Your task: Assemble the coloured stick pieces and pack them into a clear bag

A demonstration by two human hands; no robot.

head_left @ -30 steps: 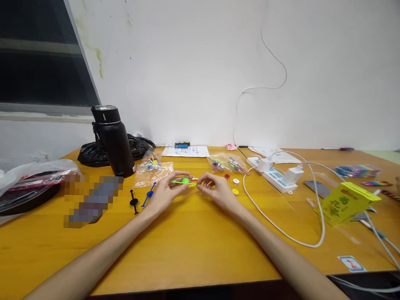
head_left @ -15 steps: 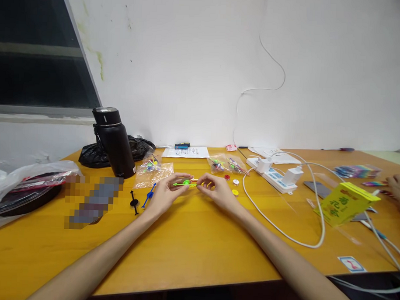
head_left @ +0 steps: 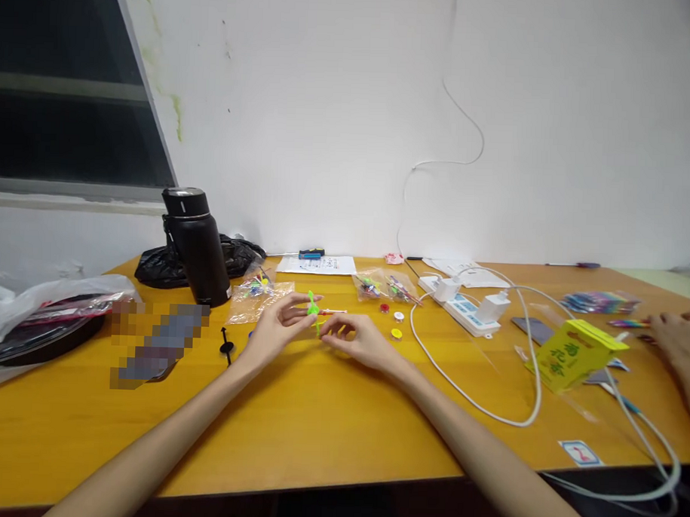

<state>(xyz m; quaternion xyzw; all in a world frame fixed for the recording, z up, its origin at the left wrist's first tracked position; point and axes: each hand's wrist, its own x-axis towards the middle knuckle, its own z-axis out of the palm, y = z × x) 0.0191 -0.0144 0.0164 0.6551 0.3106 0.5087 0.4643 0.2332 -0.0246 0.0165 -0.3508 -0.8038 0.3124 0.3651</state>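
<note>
A bright green arrow-shaped plastic spinner (head_left: 312, 309) stands roughly upright between my hands. My left hand (head_left: 280, 328) pinches it between thumb and fingers. My right hand (head_left: 362, 340) is closed, its curled fingertips close to the spinner's lower tip; what they grip, if anything, is hidden. Just behind the fingers a thin reddish-white piece (head_left: 336, 312) shows. A black arrow spinner (head_left: 227, 348) lies left of my left hand, and a blue piece (head_left: 250, 334) is mostly covered by that hand. Red (head_left: 385, 308), white (head_left: 399, 317) and yellow (head_left: 397, 333) round pieces lie to the right.
Clear bags of small parts (head_left: 370, 284) lie behind my hands. A black bottle (head_left: 198, 246) stands at left. On the right are a power strip (head_left: 472, 316), looping white cable (head_left: 486, 420) and yellow box (head_left: 573, 355). Another person's hand (head_left: 678, 345) is at the far right.
The green spinner has turned from lying sideways to nearly upright. My right hand has moved slightly left and lower. The blue spinner is now mostly hidden behind my left hand.
</note>
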